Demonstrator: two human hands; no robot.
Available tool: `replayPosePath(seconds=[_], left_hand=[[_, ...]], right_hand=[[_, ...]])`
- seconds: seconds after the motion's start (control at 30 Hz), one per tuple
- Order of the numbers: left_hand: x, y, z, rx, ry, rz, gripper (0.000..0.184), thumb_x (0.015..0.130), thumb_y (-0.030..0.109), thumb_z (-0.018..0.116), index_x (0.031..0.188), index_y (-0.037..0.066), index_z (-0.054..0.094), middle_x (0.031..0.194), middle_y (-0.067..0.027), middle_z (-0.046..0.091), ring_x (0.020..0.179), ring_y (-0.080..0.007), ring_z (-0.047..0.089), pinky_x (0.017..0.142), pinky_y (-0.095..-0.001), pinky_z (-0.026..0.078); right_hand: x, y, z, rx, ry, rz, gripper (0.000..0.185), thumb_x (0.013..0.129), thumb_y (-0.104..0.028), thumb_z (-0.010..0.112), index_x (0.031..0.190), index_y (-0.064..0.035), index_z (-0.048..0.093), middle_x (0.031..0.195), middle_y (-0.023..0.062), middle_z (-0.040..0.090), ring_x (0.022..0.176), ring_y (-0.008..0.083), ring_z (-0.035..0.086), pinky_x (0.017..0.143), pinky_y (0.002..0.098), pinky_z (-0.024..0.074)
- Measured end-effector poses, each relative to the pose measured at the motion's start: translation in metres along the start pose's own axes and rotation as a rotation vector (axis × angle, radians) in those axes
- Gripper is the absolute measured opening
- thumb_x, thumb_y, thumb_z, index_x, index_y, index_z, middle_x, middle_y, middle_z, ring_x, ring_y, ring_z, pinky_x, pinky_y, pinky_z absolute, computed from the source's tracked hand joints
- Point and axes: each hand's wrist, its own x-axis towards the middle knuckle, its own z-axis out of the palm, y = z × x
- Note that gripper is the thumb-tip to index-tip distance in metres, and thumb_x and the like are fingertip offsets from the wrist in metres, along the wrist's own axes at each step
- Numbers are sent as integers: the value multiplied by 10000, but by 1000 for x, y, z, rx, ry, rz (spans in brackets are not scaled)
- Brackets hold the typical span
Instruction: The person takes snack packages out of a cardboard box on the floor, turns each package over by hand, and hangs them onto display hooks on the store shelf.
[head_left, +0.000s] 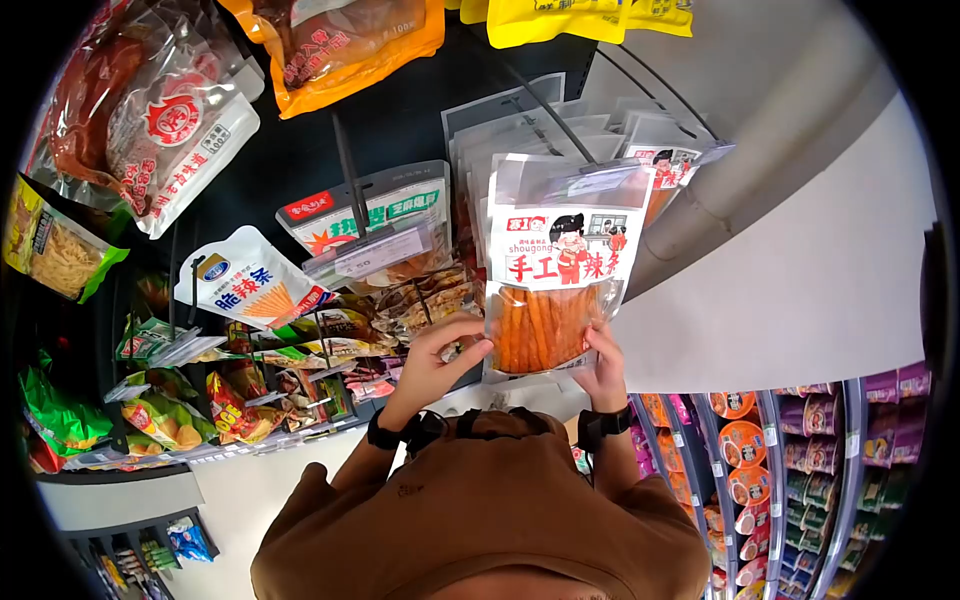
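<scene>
A clear-and-white snack bag [565, 270] of orange-brown spicy strips stands upright in front of me, its red lettering and cartoon figure facing me. My right hand [602, 365] grips its lower right edge, thumb on the front and the other fingers mostly hidden behind. At the lower left edge, my left hand [445, 362] has its thumb on the bag and its index finger curled against the side. A price tag holder [597, 180] shows at the bag's top; whether the bag still hangs on that hook, I cannot tell. Similar bags [665, 165] hang behind it.
Hooks with hanging snack packs fill the left, including a white pouch [250, 280] and an orange bag [340, 50]. A price tag [375, 255] juts out close to my left hand. Shelves of cup noodles [745, 445] stand at lower right, beyond a pale panel [780, 310].
</scene>
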Motion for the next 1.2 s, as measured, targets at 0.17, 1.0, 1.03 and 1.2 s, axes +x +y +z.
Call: replayPosePath(seconds=[0.17,1.0,1.03,1.2], left_hand=[[1,-5,0,-56,41,-41,187,872,25,630,1051,-30,633,960,-86,616,809,-128,567,733,-255,453],[9,-14,7,-60,67,-21,175,863,10,641,1037,-12,642,944,-78,627,803,-126,606,725,-262,472],[8,-14,7,-58,67,-22,175,863,10,641,1037,-12,642,944,-78,627,803,-126,606,725,-262,472],[4,-11,6,-103,106,-130,195,873,11,632,1066,-11,629,985,-72,616,868,-122,594,773,-267,465]], right_hand=[[5,-12,11,-89,-19,38,606,866,-115,549,1415,-3,316,1406,145,417,1283,272,428,1074,408,331],[15,-19,-7,-30,-3,88,579,868,-94,519,1406,16,337,1401,149,430,1285,276,430,1073,426,328],[16,-18,-6,-28,-4,88,579,868,-94,519,1406,16,337,1401,149,430,1285,276,430,1073,426,328],[23,-12,-20,-42,46,101,579,863,-94,531,1403,6,349,1345,140,481,1230,264,475,1044,413,358]])
